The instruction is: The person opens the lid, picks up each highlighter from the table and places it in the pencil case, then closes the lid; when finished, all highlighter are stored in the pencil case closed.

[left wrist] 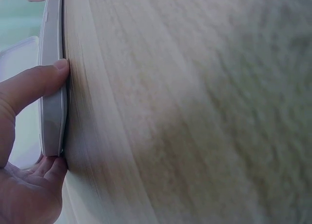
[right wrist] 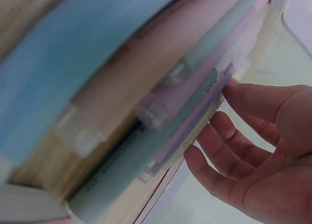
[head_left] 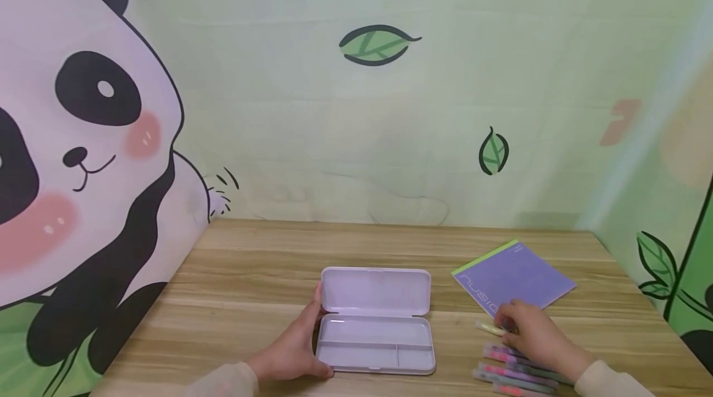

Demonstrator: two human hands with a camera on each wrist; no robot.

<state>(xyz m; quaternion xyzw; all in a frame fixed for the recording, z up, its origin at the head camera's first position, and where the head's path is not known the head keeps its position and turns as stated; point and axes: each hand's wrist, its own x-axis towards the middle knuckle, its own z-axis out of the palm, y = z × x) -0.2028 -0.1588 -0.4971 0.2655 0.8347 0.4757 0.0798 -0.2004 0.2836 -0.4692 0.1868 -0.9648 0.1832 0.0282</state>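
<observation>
A pale lilac pencil case (head_left: 374,344) lies open on the table, its lid (head_left: 375,292) tilted back and its divided tray bare. My left hand (head_left: 286,347) grips the case at its left end; in the left wrist view the thumb (left wrist: 41,85) presses on the case's side wall (left wrist: 52,116). At the right, my right hand (head_left: 537,335) pinches a pale yellow highlighter (head_left: 487,327), mostly covered by the fingers in the head view. Just in front of that hand lie several pastel highlighters (head_left: 515,378), side by side; the right wrist view shows their barrels (right wrist: 180,97) close up.
A purple notebook (head_left: 523,276) with a green spine strip lies behind the right hand, at an angle. The wooden table (head_left: 267,261) meets a cloth backdrop (head_left: 278,137) printed with a panda and leaves. A blue blurred shape (right wrist: 87,53) crosses the right wrist view.
</observation>
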